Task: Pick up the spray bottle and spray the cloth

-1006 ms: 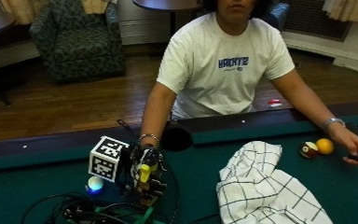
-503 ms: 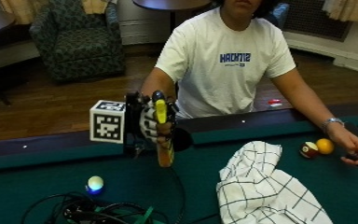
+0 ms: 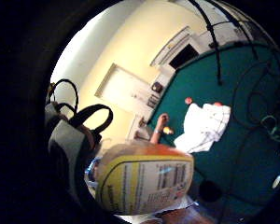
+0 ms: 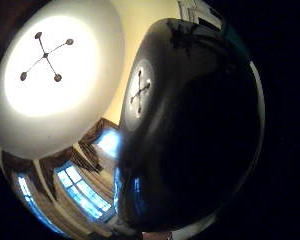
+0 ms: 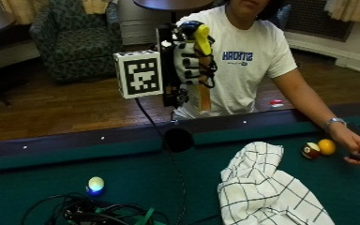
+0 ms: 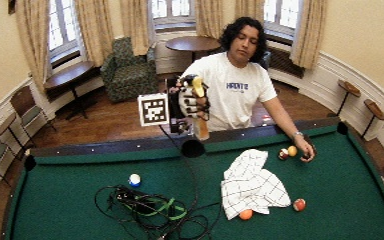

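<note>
Gloved right hand fingers grip a yellow-topped, amber spray bottle upright; its yellow label's print is unreadable.

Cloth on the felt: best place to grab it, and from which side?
A guess: pinch the raised fold at the cloth's end nearest the rail, from above. It lies crumpled on the felt there, so the ridge gives something to pinch; its flat edges don't. The gloved hand holds the bottle up.

Room was evenly lit by daylight from the windows, palm views dim, warped at edges.
</note>
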